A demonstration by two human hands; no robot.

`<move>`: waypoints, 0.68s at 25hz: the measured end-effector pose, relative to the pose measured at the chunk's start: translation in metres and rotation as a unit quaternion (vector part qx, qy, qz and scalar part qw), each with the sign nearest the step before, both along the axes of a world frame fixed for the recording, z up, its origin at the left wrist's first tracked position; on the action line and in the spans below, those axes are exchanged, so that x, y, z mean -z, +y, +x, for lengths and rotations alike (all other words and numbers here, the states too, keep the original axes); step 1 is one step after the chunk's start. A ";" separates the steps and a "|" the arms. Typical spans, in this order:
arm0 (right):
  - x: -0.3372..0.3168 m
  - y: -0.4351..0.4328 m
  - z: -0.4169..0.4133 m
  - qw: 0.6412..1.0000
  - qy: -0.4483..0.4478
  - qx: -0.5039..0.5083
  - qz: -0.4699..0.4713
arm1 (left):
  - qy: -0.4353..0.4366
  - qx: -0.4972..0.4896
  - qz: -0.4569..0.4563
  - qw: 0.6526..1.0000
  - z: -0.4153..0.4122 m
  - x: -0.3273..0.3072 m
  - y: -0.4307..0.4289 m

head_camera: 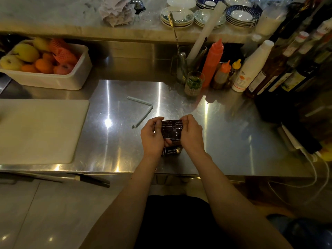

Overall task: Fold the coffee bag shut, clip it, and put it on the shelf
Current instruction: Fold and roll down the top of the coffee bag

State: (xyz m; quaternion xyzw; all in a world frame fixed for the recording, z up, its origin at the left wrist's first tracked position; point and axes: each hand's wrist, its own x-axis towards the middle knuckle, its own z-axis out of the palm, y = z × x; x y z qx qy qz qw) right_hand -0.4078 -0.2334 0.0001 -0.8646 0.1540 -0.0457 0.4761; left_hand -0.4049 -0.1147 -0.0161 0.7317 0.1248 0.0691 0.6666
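Note:
A dark coffee bag (171,131) with white print stands on the steel counter near its front edge. Its top flap is bent over toward me. My left hand (152,137) grips the flap's left side and my right hand (191,134) grips its right side. The bag's lower part shows between my wrists. A pale green sealing clip (143,111) lies spread in an L shape on the counter, just beyond and left of my left hand. A marble shelf (71,18) runs along the back, above the counter.
A white cutting board (39,130) lies at the left, with a tub of fruit (46,78) behind it. Sauce bottles (212,62), a small glass (195,83) and dark bottles crowd the right. Stacked plates (177,17) and a crumpled cloth (116,12) sit on the shelf. A knife (89,178) rests below the counter edge.

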 end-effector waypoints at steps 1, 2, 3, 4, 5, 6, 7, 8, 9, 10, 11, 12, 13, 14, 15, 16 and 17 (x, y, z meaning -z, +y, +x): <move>0.001 -0.001 0.001 1.000 -0.010 0.002 0.018 | 0.000 -0.001 -0.004 1.000 0.000 0.000 0.001; 0.002 -0.001 0.000 0.999 -0.022 0.010 0.047 | 0.003 0.000 -0.012 1.000 -0.001 -0.001 0.002; 0.003 -0.001 -0.001 0.996 -0.031 0.025 0.082 | 0.007 0.008 -0.017 1.000 -0.002 -0.001 0.002; 0.003 0.000 -0.003 0.993 -0.037 0.042 0.106 | 0.009 0.021 -0.020 1.000 -0.003 -0.002 0.003; 0.003 0.002 -0.005 0.991 -0.039 0.052 0.114 | 0.007 0.039 -0.012 0.999 -0.003 -0.005 0.003; 0.002 0.003 -0.005 0.993 -0.036 0.051 0.105 | 0.008 0.055 0.007 0.998 -0.002 -0.008 0.002; 0.002 0.005 -0.004 0.995 -0.031 0.041 0.091 | 0.009 0.063 0.028 0.998 -0.003 -0.012 -0.001; 0.001 0.007 -0.002 0.996 -0.027 0.030 0.079 | 0.013 0.058 0.045 0.997 -0.003 -0.015 -0.003; 0.001 0.008 0.000 0.996 -0.025 0.027 0.075 | 0.014 0.043 0.054 0.998 -0.002 -0.017 -0.006; 0.002 0.009 0.003 0.996 -0.025 0.029 0.077 | 0.009 0.025 0.060 0.998 0.000 -0.017 -0.009; 0.003 0.008 0.005 0.996 -0.023 0.032 0.078 | 0.000 0.014 0.061 0.998 0.002 -0.016 -0.010; 0.003 0.006 0.007 0.997 -0.018 0.033 0.071 | -0.009 0.010 0.057 0.998 0.003 -0.014 -0.012; 0.005 0.004 0.008 0.997 -0.011 0.035 0.062 | -0.013 0.011 0.050 0.999 0.004 -0.013 -0.012; 0.005 0.000 0.008 0.998 -0.006 0.033 0.057 | -0.015 0.011 0.040 0.999 0.004 -0.013 -0.012; 0.003 -0.002 0.009 0.998 -0.004 0.027 0.058 | -0.015 0.014 0.030 0.999 0.005 -0.015 -0.011; 0.001 -0.004 0.010 0.998 0.001 0.021 0.066 | -0.012 0.020 0.016 1.000 0.005 -0.015 -0.009; -0.001 -0.005 0.012 0.997 0.010 0.015 0.079 | -0.010 0.030 -0.003 0.999 0.007 -0.017 -0.006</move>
